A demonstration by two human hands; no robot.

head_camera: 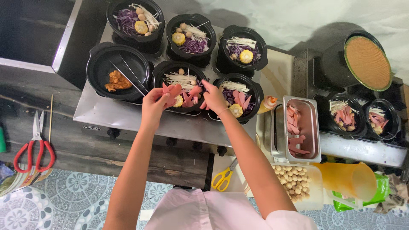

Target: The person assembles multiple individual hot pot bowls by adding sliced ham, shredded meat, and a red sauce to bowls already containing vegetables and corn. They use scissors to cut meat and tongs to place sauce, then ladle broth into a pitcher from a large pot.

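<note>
Left hand [154,102] pinches a fan of pink sausage slices [170,92] at its 1 o'clock; right hand [213,99] pinches a slice over the black bowl [180,85] at its 9 o'clock, on a steel surface [128,117], red scissors [35,145] at 8 o'clock

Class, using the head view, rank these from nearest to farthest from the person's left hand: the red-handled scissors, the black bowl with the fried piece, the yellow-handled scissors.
From the left hand:
1. Black bowl with the fried piece, just left, on the steel stove.
2. Yellow-handled scissors, lower right.
3. Red-handled scissors, far left on the wooden ledge.
</note>
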